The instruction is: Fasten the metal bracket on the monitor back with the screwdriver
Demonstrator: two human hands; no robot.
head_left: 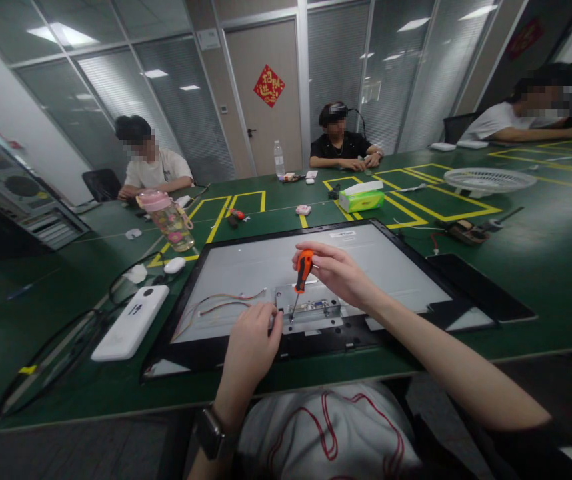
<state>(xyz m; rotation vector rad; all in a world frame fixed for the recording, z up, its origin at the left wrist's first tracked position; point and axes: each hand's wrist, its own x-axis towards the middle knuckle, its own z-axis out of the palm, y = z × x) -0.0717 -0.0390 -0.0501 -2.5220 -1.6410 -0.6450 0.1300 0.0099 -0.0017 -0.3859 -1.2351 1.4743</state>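
Note:
A monitor panel (pixel 246 267) lies flat on the table with its silvery back up and a black frame around it. Near its front edge sits a metal bracket (pixel 333 311) with a connector board. My right hand (pixel 339 270) is closed on the orange and black handle of a screwdriver (pixel 305 270), whose shaft points down to the bracket's lower left part. At the bracket's left end rests my left hand (pixel 255 337), fingers curled and thumb close to them; what they pinch is hidden. Thin coloured wires (pixel 226 298) run over the panel beside it.
Left of the panel are a white power bank (pixel 131 323), a black cable (pixel 49 360) and a pink-lidded bottle (pixel 169 220). A green tissue pack (pixel 362 198) lies beyond; a dark flat slab (pixel 481 287) is at right. Several people sit around the table.

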